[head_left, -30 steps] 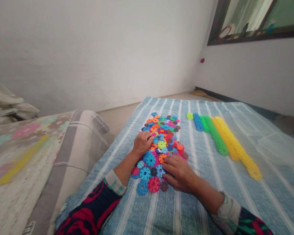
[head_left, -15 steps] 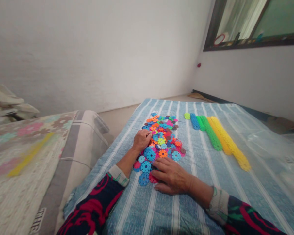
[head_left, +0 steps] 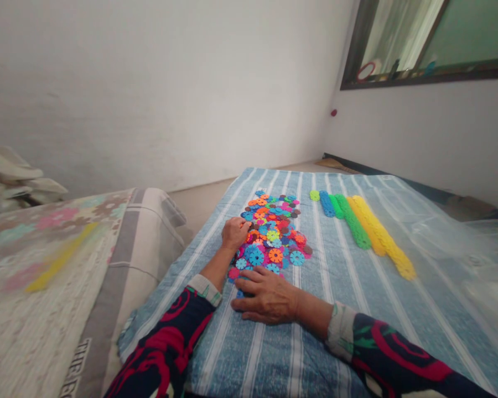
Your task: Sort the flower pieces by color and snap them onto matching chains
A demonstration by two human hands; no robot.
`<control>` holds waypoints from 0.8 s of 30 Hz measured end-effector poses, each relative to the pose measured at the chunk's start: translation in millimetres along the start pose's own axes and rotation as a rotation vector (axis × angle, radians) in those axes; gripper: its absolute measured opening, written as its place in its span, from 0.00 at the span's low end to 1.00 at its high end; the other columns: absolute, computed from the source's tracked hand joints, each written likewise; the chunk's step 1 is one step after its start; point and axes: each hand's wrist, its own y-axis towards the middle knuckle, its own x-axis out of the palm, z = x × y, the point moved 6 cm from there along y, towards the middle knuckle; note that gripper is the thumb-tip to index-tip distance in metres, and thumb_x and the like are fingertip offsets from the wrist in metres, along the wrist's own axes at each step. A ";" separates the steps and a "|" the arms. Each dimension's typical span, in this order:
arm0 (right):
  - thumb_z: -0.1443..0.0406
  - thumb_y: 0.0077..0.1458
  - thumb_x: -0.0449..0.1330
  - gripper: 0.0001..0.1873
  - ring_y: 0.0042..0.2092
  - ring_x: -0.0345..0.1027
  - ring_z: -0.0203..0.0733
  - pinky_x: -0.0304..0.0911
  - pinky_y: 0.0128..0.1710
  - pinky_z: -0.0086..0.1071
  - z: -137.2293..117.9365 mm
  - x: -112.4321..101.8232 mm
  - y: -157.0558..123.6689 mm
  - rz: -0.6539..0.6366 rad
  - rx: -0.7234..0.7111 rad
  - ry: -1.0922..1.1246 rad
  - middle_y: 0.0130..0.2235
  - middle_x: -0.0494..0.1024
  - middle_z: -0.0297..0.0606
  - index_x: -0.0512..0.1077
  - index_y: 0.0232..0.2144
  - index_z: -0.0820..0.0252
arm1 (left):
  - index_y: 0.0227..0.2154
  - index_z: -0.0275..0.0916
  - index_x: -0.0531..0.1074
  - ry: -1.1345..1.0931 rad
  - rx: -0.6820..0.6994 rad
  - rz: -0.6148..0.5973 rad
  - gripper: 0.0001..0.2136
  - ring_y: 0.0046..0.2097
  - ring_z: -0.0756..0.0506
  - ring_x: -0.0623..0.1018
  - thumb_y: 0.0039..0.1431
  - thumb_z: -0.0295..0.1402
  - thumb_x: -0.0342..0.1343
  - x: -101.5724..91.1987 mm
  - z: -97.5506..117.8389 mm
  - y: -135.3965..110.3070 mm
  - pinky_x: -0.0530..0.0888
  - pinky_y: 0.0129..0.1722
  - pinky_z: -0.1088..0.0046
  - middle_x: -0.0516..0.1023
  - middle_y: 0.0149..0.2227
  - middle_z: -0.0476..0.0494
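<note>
A pile of multicoloured notched plastic discs (head_left: pixel 275 255), like snowflake building pieces, lies spread on the blue striped cloth (head_left: pixel 232 342). At the pile's left edge is my left hand (head_left: pixel 234 233), its fingers curled in and pressed together. A bit of orange shows by its fingertips, but I cannot make out whether it is held. My right hand (head_left: pixel 268 296) lies palm down with fingers stretched over the near end of the pile, covering some blue discs there. To the right, discs sorted by colour form rows: yellow (head_left: pixel 384 237), green (head_left: pixel 353 222) and blue (head_left: pixel 326 203).
Clear plastic bags or sheeting (head_left: pixel 448 249) cover the cloth's right side. On the left stands a padded surface with a flowered cover (head_left: pixel 58 326) and a yellow strip (head_left: pixel 62 258) on it. A white wall (head_left: pixel 157 99) rises behind.
My right hand has slid left over the nearest discs, hiding blue and red ones seen before. My left hand has shifted slightly left along the pile's edge. The view has turned a little.
</note>
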 end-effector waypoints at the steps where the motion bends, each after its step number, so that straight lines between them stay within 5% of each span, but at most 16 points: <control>1: 0.54 0.64 0.47 0.17 0.55 0.55 0.51 0.55 0.49 0.46 -0.1 2.1 2.2 -0.005 -0.004 -0.001 0.52 0.67 0.44 0.69 0.47 0.52 | 0.26 0.39 0.77 -0.010 -0.016 -0.003 0.12 0.40 0.45 0.76 0.55 0.37 0.50 0.0 -2.4 0.1 0.69 0.43 0.72 0.80 0.34 0.42; 12: 0.58 0.63 0.49 0.13 0.52 0.57 0.48 0.54 0.49 0.44 21.8 9.8 4.5 0.006 0.011 -0.051 0.49 0.69 0.45 0.70 0.44 0.55 | 0.28 0.37 0.78 -0.117 -0.111 -0.029 0.14 0.37 0.47 0.76 0.54 0.38 0.50 5.1 -15.3 -2.7 0.68 0.39 0.75 0.80 0.33 0.45; 24: 0.60 0.62 0.52 0.12 0.54 0.56 0.51 0.51 0.52 0.49 73.0 11.3 1.8 0.051 0.069 -0.125 0.48 0.70 0.44 0.71 0.43 0.57 | 0.28 0.37 0.78 -0.308 -0.175 -0.015 0.13 0.38 0.46 0.77 0.53 0.38 0.50 -1.0 -15.4 -6.6 0.71 0.41 0.74 0.81 0.33 0.46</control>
